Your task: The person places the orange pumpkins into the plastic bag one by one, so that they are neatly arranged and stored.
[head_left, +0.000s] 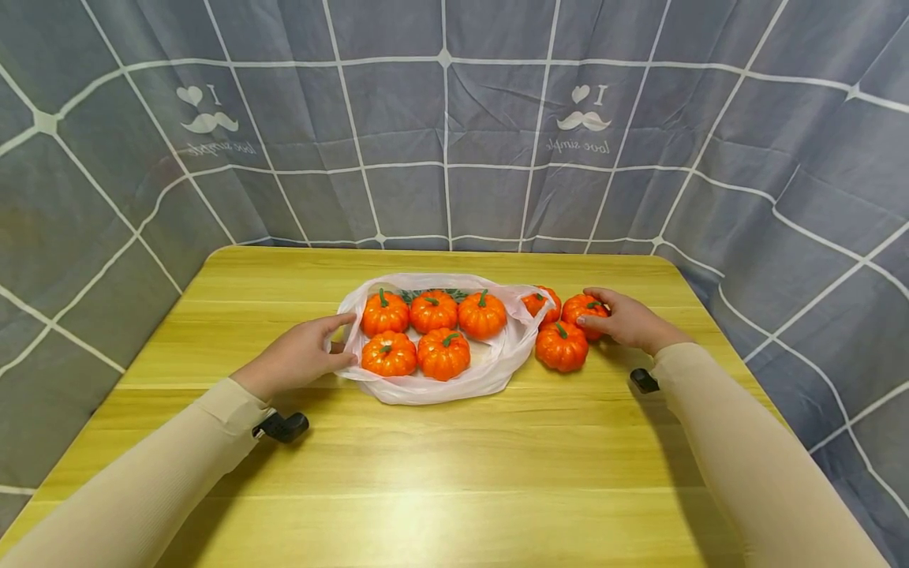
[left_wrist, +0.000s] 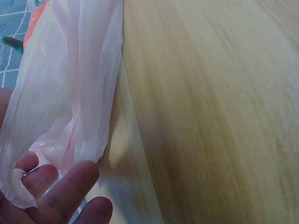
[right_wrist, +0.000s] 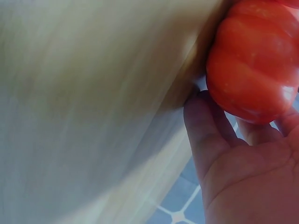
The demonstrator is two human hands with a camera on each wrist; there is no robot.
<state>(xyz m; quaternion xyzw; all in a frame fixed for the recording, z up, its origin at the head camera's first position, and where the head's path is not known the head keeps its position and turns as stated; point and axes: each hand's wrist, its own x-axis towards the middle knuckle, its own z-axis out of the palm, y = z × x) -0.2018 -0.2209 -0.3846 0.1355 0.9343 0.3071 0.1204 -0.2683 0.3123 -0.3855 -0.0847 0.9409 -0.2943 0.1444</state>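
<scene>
Left grip [head_left: 301, 353] slightly parted, holding white bag [head_left: 440, 390] by rim; right grip [head_left: 628, 319] wider, clasping rightmost pumpkin [head_left: 582, 306].

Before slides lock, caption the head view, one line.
Left hand at the rim of a white plastic bag with five orange pumpkins inside; right hand gripping one pumpkin of three beside it.

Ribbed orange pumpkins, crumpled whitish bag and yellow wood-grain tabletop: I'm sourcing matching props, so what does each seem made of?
Ribbed orange pumpkins: perhaps plastic or lacquered foam, glossy, given the bright highlights; the core is hidden.
Crumpled whitish bag: likely thin plastic film, since it wrinkles and looks translucent.
Yellow wood-grain tabletop: wood or wood-look laminate, semi-gloss, from streaked grain and reflected glare.
</scene>
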